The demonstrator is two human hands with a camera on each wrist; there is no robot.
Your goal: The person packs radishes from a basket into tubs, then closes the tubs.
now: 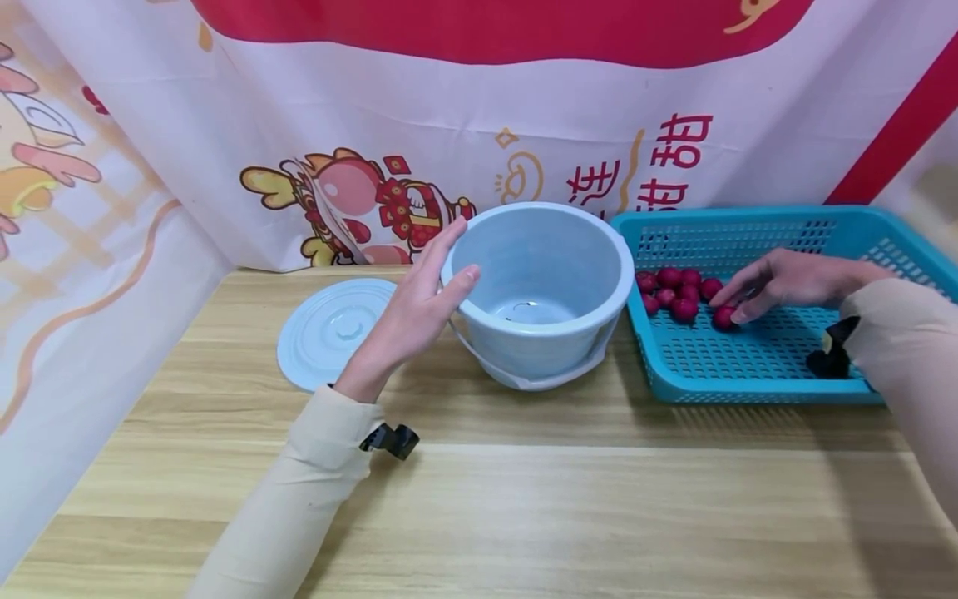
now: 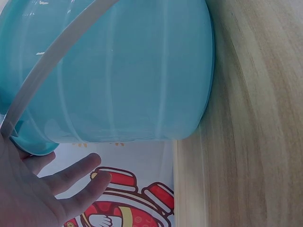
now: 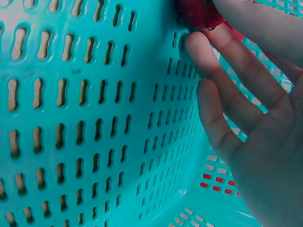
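A light blue bucket [image 1: 535,349] stands upright on the table with its carry handle hanging down in front. My left hand [image 1: 419,308] rests against the left side of its rim, thumb over the edge; in the left wrist view the other fingers [image 2: 78,175] spread out loosely beyond the bucket wall. Inside a turquoise basket [image 1: 756,387], my right hand [image 1: 797,279] pinches a small red radish [image 1: 723,318] between thumb and fingertips. The right wrist view shows that radish [image 3: 201,13] at its top edge, partly covered by the thumb. More radishes [image 1: 683,310] lie clustered to its left.
A round light blue lid [image 1: 329,333] lies flat on the table left of the bucket. The basket stands close against the bucket's right side. A printed cloth [image 1: 449,108] hangs behind the wooden table [image 1: 539,516]. Small dark marks show on the bucket's floor.
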